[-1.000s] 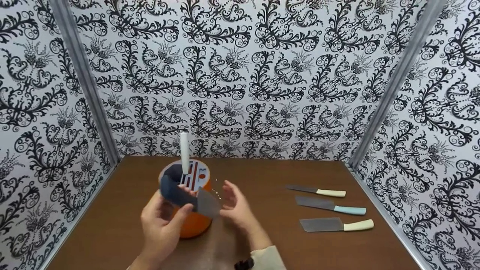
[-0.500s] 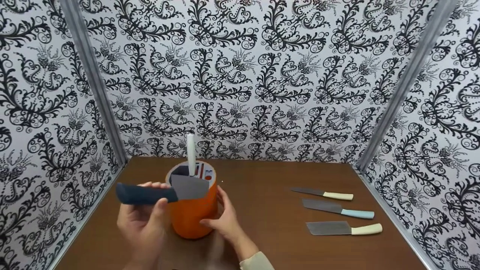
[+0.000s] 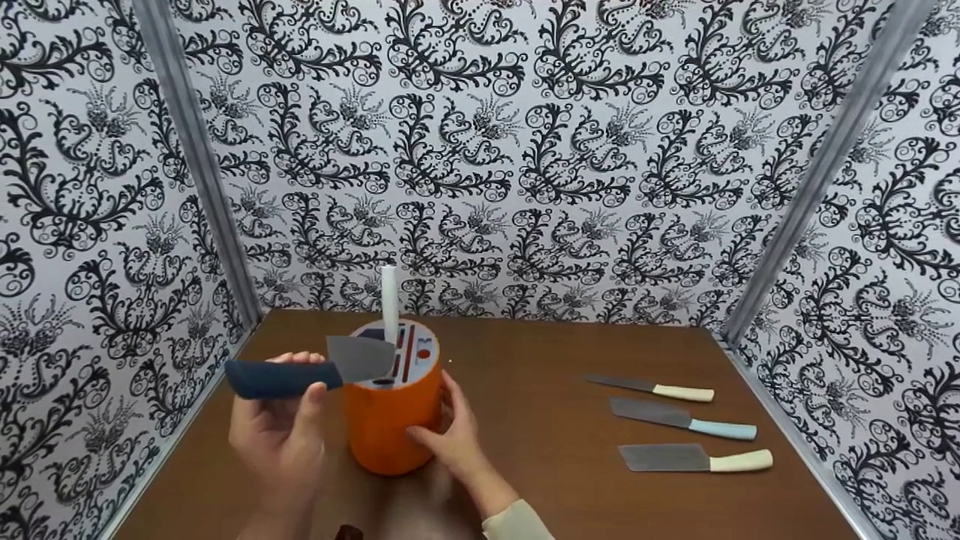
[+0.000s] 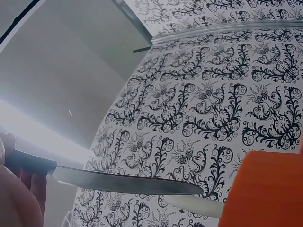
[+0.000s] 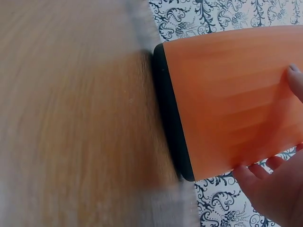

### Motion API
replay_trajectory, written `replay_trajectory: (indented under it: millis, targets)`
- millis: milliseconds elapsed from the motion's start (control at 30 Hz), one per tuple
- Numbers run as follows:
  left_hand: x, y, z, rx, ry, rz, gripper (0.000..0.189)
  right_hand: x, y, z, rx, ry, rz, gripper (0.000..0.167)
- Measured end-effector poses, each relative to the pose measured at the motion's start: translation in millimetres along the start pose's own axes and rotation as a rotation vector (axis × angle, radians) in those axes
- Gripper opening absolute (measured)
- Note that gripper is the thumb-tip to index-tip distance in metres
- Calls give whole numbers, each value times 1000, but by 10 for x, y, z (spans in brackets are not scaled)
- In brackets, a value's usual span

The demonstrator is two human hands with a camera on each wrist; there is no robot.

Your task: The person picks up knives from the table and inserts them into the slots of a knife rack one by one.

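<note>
Left hand [image 3: 277, 435] pinched navy-handled kitchen knife [image 3: 356, 360] by its handle, thumb in front, likely to keep blade free. Right hand [image 3: 454, 442], thumb and fingers spread wide, gripped side of orange knife block [image 3: 394, 427], probably to steady it. Knife was raised near block's upper left; tip pointed right, blockward; long axis roughly level.

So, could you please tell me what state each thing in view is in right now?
Block: upright on the table
Dark-blue knife: held aloft, out of the slots
White knife: slotted in, handle up
Narrow cream knife: lying on the table
Light-blue knife: lying on the table
Wide cream knife: lying on the table
Left hand: gripping the raised knife
Right hand: fingers holding the block's side
</note>
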State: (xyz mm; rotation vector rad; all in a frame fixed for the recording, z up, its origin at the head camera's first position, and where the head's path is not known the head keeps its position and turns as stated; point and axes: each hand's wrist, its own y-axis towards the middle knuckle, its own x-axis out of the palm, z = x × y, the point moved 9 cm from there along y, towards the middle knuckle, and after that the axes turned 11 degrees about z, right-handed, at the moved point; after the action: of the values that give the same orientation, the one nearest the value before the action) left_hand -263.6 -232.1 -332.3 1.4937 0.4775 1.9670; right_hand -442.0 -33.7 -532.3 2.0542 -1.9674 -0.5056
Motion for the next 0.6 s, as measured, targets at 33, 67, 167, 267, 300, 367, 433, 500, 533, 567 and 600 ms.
replay_trajectory:
  millis: [33, 67, 167, 267, 300, 367, 433, 500, 533, 567, 600]
  targets:
    - [3, 0, -15, -1, 8, -10, 34, -2, 1, 0, -1, -2, -1, 92]
    - [6, -1, -29, 0, 21, -19, 34, -3, 0, 5, 1, -2, -3, 92]
    - [20, -11, -67, 1, 58, -51, 34, -7, 3, 2, 2, -6, -3, 92]
    - [44, -19, -110, -12, 118, -82, 33, -7, 9, -4, 5, -6, 5, 92]
    - [50, -20, -123, -18, 136, -90, 32, -6, 10, -11, 6, -5, 6, 93]
    - [57, -22, -156, -37, 170, -102, 32, 0, 14, -19, 14, -2, 5, 92]
    - [66, -23, -185, -51, 195, -116, 31, 4, 18, -33, 17, 6, 5, 92]
    - [76, -27, -208, -62, 202, -129, 31, 5, 16, -40, 23, 4, 3, 92]
    - [79, -30, -220, -66, 204, -136, 30, 4, 17, -45, 23, 1, 5, 92]
    - [81, -33, -228, -66, 210, -141, 30, 1, 16, -51, 20, -2, 7, 92]
    - [82, -35, -237, -67, 215, -144, 30, -1, 16, -53, 18, -3, 8, 92]
